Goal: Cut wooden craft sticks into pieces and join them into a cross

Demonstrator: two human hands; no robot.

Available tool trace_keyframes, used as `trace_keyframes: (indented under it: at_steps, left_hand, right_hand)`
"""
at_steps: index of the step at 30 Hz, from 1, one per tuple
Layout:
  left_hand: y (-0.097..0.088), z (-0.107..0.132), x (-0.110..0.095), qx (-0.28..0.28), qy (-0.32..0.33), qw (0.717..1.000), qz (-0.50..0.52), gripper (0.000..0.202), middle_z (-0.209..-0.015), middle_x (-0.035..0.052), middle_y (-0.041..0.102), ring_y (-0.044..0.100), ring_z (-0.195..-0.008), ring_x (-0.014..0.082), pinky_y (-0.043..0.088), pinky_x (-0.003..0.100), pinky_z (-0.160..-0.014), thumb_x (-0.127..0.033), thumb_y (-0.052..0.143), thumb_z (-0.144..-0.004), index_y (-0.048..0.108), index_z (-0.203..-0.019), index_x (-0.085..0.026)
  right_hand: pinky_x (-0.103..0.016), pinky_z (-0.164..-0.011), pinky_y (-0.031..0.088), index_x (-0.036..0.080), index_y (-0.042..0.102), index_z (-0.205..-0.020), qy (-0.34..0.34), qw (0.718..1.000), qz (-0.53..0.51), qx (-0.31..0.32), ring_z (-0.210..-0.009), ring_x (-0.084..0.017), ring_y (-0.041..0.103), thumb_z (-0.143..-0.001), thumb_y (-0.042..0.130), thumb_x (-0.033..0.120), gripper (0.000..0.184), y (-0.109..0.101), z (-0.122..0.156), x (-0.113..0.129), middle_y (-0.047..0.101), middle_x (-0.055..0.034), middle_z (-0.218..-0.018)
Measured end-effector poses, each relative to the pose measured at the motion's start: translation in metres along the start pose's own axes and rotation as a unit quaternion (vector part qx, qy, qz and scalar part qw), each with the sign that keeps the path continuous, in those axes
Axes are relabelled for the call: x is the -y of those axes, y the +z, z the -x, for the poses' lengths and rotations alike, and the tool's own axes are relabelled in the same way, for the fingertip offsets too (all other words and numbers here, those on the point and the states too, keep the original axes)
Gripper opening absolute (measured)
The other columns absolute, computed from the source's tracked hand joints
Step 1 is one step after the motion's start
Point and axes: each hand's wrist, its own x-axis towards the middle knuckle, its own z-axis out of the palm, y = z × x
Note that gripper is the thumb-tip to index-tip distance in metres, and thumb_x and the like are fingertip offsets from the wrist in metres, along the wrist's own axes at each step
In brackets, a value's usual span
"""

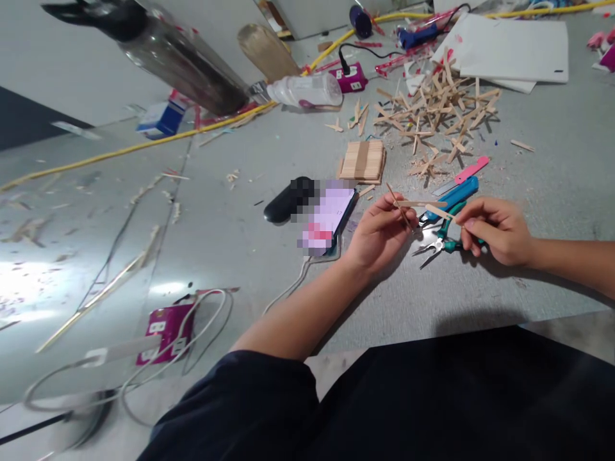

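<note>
My left hand [382,232] pinches crossed wooden craft sticks [400,206], one slanting downward and another pointing right. In my right hand [497,229], thumb and fingers are closed on the end of a single craft stick [439,212], whose other end reaches toward the crossed ones; I cannot tell if they touch. Just below and between the hands lie green-handled pliers [438,245] with their jaws apart, partly hidden by my right hand. Behind the sticks rest a blue-handled cutter [459,195] and a pink-handled blade [471,171].
A bundle of craft sticks [362,161] lies ahead, with a pile of joined sticks [437,109] beyond. Left of my hands are a phone [331,214] and a black case [288,202]. A dark bottle [192,67] and a yellow cable [110,148] stretch along the back.
</note>
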Motion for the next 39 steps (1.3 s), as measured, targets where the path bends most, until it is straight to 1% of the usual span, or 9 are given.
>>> trace_keyframes:
  at_steps: [8, 11, 16, 21, 25, 30, 33, 36, 39]
  left_hand:
    - [0.005, 0.005, 0.006, 0.005, 0.025, 0.999, -0.030, 0.038, -0.101, 0.0007, 0.072, 0.076, -0.096, 0.0202, 0.070, 0.044, -0.105, -0.029, 0.099, -0.083, 0.069, -0.106, -0.030]
    - [0.008, 0.008, 0.006, 0.014, 0.035, 0.998, -0.058, 0.035, -0.100, 0.0021, 0.071, 0.077, -0.098, 0.0225, 0.070, 0.048, -0.106, -0.031, 0.097, -0.083, 0.066, -0.100, -0.029]
    - [0.013, 0.013, 0.003, 0.036, 0.038, 0.996, -0.066, 0.035, -0.089, 0.0000, 0.065, 0.075, -0.091, 0.0217, 0.068, 0.044, -0.096, -0.034, 0.096, -0.082, 0.064, -0.096, -0.029]
    - [0.015, 0.012, 0.000, 0.038, 0.039, 0.996, -0.067, 0.039, -0.086, -0.0010, 0.058, 0.067, -0.084, 0.0195, 0.063, 0.042, -0.088, -0.032, 0.097, -0.078, 0.062, -0.093, -0.028]
    - [0.015, 0.010, -0.004, 0.039, 0.022, 0.996, -0.072, 0.042, -0.087, -0.0006, 0.050, 0.056, -0.080, 0.0194, 0.058, 0.043, -0.084, -0.033, 0.091, -0.073, 0.054, -0.092, -0.028]
    - [0.013, 0.012, -0.003, 0.061, 0.011, 0.996, -0.065, 0.047, -0.091, -0.0006, 0.042, 0.052, -0.082, 0.0204, 0.053, 0.047, -0.087, -0.030, 0.083, -0.070, 0.042, -0.091, -0.028]
    - [0.015, 0.015, -0.003, 0.061, 0.004, 0.997, -0.052, 0.052, -0.091, -0.0011, 0.039, 0.050, -0.083, 0.0204, 0.051, 0.046, -0.088, -0.030, 0.086, -0.068, 0.039, -0.090, -0.028]
    - [0.019, 0.017, -0.006, 0.036, -0.003, 0.999, -0.038, 0.058, -0.090, -0.0011, 0.039, 0.048, -0.083, 0.0192, 0.051, 0.043, -0.084, -0.032, 0.092, -0.063, 0.039, -0.088, -0.028]
    - [0.021, 0.018, -0.009, 0.043, -0.009, 0.999, -0.021, 0.061, -0.089, -0.0015, 0.039, 0.047, -0.082, 0.0186, 0.052, 0.042, -0.085, -0.032, 0.094, -0.065, 0.038, -0.087, -0.027]
  right_hand:
    - [-0.030, -0.042, 0.049, 0.027, 0.080, -0.116, 0.136, 0.984, -0.115, 0.021, -0.045, -0.016, 0.064, -0.110, 0.102, 0.044, 0.029, 0.001, -0.003, 0.010, 0.082, 0.0032, -0.073]
    - [-0.029, -0.042, 0.048, 0.028, 0.076, -0.125, 0.152, 0.981, -0.120, -0.007, -0.045, -0.016, 0.065, -0.108, 0.102, 0.040, 0.034, 0.006, -0.002, 0.014, 0.083, 0.0045, -0.073]
    - [-0.025, -0.046, 0.052, 0.028, 0.070, -0.139, 0.159, 0.977, -0.138, -0.021, -0.048, -0.016, 0.067, -0.105, 0.102, 0.035, 0.047, 0.012, -0.001, 0.016, 0.084, 0.0076, -0.074]
    - [-0.028, -0.055, 0.063, 0.024, 0.083, -0.119, 0.128, 0.983, -0.131, 0.014, -0.061, -0.017, 0.079, -0.101, 0.108, 0.037, 0.033, 0.010, -0.003, 0.011, 0.090, -0.0001, -0.088]
    - [-0.033, -0.065, 0.071, 0.025, 0.090, -0.126, 0.052, 0.996, -0.073, -0.003, -0.082, -0.023, 0.091, -0.102, 0.113, 0.046, 0.039, 0.007, -0.003, 0.011, 0.094, -0.0058, -0.103]
    - [-0.039, -0.049, 0.055, 0.030, 0.095, -0.111, -0.071, 0.985, 0.094, -0.129, -0.055, -0.020, 0.066, -0.120, 0.092, 0.075, 0.046, 0.006, 0.005, 0.017, 0.072, -0.0005, -0.070]
    - [-0.042, -0.053, 0.056, 0.032, 0.096, -0.109, -0.115, 0.968, 0.179, -0.132, -0.065, -0.024, 0.071, -0.124, 0.089, 0.069, 0.041, 0.004, 0.009, 0.017, 0.075, -0.0040, -0.076]
    - [-0.041, -0.058, 0.056, 0.031, 0.093, -0.110, -0.099, 0.967, 0.223, -0.069, -0.064, -0.021, 0.069, -0.127, 0.084, 0.053, 0.030, 0.000, 0.006, 0.011, 0.077, -0.0011, -0.078]
    - [-0.039, -0.059, 0.051, 0.028, 0.088, -0.105, -0.089, 0.955, 0.283, 0.005, -0.061, -0.018, 0.063, -0.124, 0.084, 0.041, 0.023, -0.004, 0.000, 0.003, 0.076, 0.0013, -0.076]
